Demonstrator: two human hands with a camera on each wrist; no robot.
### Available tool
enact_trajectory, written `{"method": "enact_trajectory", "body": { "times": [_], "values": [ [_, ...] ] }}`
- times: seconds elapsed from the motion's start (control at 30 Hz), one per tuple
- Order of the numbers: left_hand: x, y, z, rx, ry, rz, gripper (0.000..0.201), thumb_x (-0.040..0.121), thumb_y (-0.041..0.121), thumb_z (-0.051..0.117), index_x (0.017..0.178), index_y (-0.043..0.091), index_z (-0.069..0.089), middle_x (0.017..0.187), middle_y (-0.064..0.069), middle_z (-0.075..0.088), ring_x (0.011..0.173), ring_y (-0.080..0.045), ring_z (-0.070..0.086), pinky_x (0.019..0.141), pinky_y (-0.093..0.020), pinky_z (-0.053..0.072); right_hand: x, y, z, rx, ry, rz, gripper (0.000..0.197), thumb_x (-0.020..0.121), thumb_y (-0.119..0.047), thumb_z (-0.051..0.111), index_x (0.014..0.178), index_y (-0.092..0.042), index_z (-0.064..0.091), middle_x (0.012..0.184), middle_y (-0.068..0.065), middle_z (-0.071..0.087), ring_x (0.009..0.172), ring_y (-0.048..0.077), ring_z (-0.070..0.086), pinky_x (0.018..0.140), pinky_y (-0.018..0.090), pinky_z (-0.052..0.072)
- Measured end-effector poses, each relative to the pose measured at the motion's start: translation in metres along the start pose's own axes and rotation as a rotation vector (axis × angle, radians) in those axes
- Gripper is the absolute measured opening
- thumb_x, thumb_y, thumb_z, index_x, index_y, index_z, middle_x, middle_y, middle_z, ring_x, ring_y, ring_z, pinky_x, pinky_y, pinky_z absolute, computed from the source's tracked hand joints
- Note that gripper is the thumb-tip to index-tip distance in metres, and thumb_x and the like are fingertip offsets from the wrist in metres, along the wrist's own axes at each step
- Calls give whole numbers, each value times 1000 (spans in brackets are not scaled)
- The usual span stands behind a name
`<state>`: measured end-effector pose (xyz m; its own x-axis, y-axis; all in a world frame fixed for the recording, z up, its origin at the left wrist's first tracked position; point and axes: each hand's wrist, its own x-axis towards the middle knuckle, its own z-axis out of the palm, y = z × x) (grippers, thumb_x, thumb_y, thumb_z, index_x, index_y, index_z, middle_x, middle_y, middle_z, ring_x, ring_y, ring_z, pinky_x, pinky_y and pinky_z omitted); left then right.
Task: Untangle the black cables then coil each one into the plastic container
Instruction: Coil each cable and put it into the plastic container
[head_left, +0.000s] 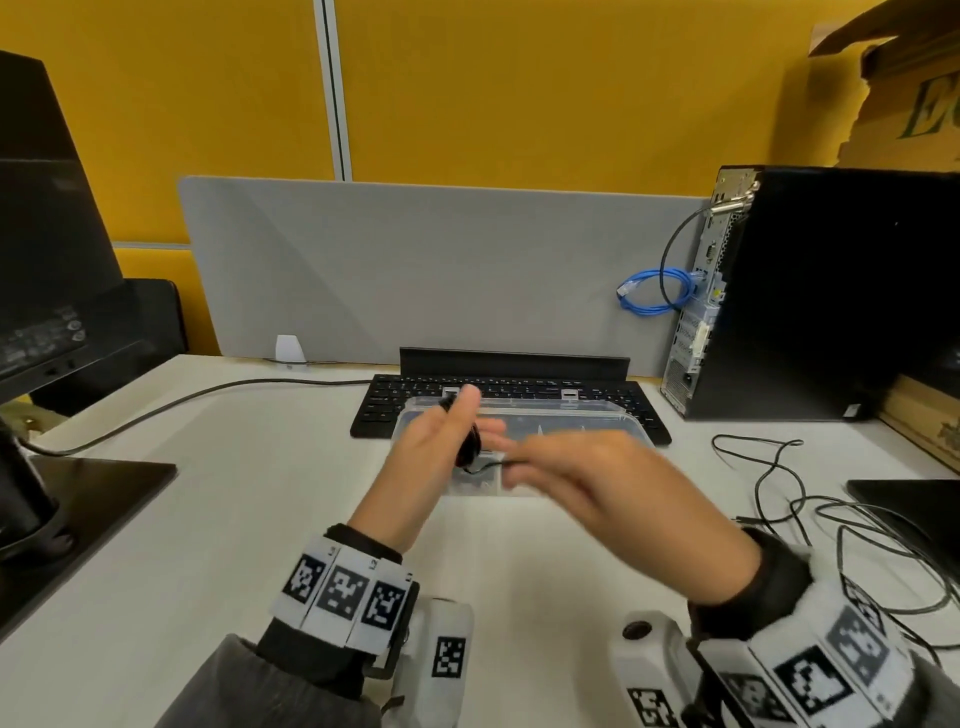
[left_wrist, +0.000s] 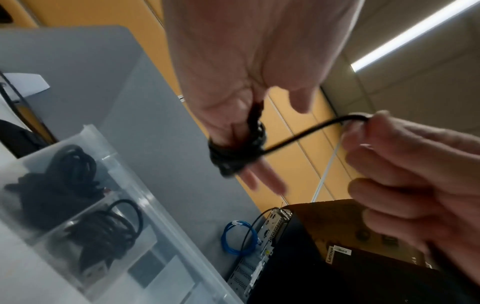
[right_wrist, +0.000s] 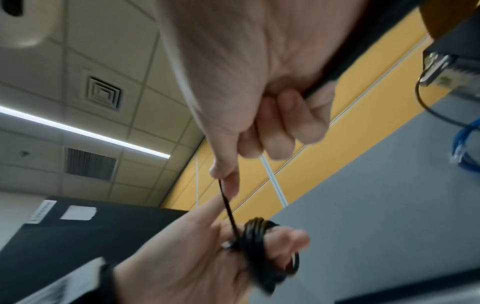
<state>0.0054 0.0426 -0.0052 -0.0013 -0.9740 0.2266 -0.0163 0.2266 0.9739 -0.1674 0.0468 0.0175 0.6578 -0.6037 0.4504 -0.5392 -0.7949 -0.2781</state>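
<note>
My left hand (head_left: 431, 457) is raised over the clear plastic container (head_left: 571, 410), fingers straight and thumb up. A black cable coil (head_left: 470, 444) is wound around those fingers (left_wrist: 259, 176). My right hand (head_left: 582, 467) pinches the free strand of that cable (left_wrist: 306, 133) between thumb and forefinger, just right of the coil. The right wrist view shows the strand (right_wrist: 228, 205) running taut down to the coil (right_wrist: 259, 246). Two coiled black cables (left_wrist: 64, 179) (left_wrist: 109, 226) lie in separate compartments of the container (left_wrist: 135, 205). More loose black cables (head_left: 831, 519) sprawl on the table at the right.
A black keyboard (head_left: 395, 405) lies right behind the container. At the back right stands a PC tower (head_left: 831, 291) with a blue cable loop (head_left: 654, 291) beside it. A monitor (head_left: 52, 260) and its base (head_left: 78, 493) take up the left. A grey divider (head_left: 415, 270) closes the back.
</note>
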Motion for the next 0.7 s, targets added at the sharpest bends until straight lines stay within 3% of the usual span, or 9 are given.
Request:
{"method": "enact_trajectory", "body": {
  "times": [0.1,0.17,0.23,0.27,0.33,0.37,0.43,0.57,0.7],
  "values": [
    [-3,-1,3,44,-312,-54,51,81,56,46,91,11,67,74,-11,68,70,-13,63,79,-29,48,8,22,-8,-72,289,55,30,90,-50,38,91,-34,64,81,-17,64,75,1,58,67,31,51],
    [-6,1,3,-2,-399,-40,36,80,44,58,85,9,63,63,-9,60,53,-9,54,67,-21,44,10,34,-3,7,291,137,27,90,-50,44,92,-34,66,84,-17,66,79,1,60,72,29,50],
    [-7,2,1,-71,-436,-24,21,85,28,58,76,9,56,55,1,56,44,-7,44,66,-21,43,9,38,8,169,182,209,23,92,-46,41,92,-39,63,88,-21,66,86,-1,60,78,23,46],
    [-7,1,0,-110,-438,-29,20,87,23,54,72,9,53,51,5,54,42,-6,41,66,-21,44,8,37,14,251,132,240,24,92,-44,38,92,-40,61,86,-23,66,86,-3,60,77,18,44],
    [-7,0,0,-188,-407,-58,25,87,22,49,65,10,49,40,8,46,38,-5,35,63,-18,46,6,32,23,460,57,311,26,95,-38,35,88,-35,60,67,-22,60,65,-3,55,62,11,39],
    [-7,0,1,-236,-378,-75,29,88,24,50,62,12,48,37,9,42,37,-5,34,62,-17,46,5,28,26,601,28,363,28,96,-35,36,81,-32,60,55,-17,51,51,0,45,51,11,34],
    [-6,-1,4,-326,-303,-122,33,88,31,53,60,14,49,37,9,40,40,-6,34,62,-16,45,3,23,27,901,-3,471,39,98,-33,37,64,-33,58,52,-12,32,44,3,25,41,14,22],
    [2,-9,10,-306,-164,-134,26,80,32,52,64,12,52,46,2,46,51,-8,49,70,-22,40,0,23,29,1161,48,580,51,100,-26,37,55,-34,61,58,-5,21,43,5,17,38,14,16],
    [3,-15,13,-126,-146,-55,30,87,29,50,63,13,57,52,-3,49,58,-12,48,66,-20,44,-6,25,31,1275,33,635,40,100,-27,37,64,-26,56,55,-8,23,44,5,16,38,15,13]
  ]
}}
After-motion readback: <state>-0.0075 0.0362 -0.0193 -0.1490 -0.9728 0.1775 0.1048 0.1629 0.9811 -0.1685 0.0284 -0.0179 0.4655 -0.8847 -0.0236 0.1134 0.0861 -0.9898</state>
